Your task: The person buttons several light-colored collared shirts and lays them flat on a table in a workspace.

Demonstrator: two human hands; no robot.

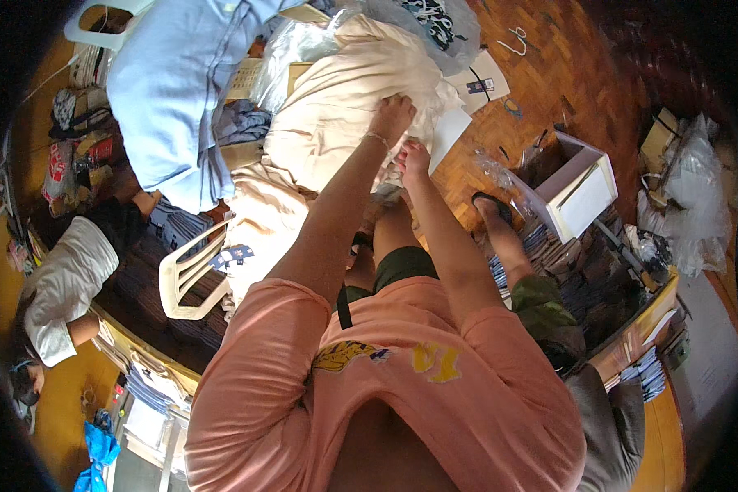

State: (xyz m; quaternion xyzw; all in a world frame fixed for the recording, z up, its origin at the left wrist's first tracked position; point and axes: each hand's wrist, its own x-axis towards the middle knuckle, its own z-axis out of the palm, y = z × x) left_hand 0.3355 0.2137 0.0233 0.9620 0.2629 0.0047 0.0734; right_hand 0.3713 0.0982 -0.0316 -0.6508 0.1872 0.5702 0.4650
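Note:
A large heap of cream cloth [328, 107], folded and creased, lies in front of me. My left hand [392, 119] is on its right part, fingers curled down into the fabric. Just below and to the right, my right hand [413, 159] is closed with thumb and fingertips together at the cloth's near right edge. Whatever is between those fingertips is too small to make out. More cream cloth [266, 217] hangs down toward a cream plastic chair [190, 275], beside dark blue tags [231, 257].
Light blue garments [168, 98] are piled at the left. Clear plastic bags [447, 29] lie beyond the cream heap. A tagged card [482, 82] and white string [514, 41] are on the parquet floor. A pale box [578, 184] stands right. Other people sit at the left [70, 275] and right [541, 316].

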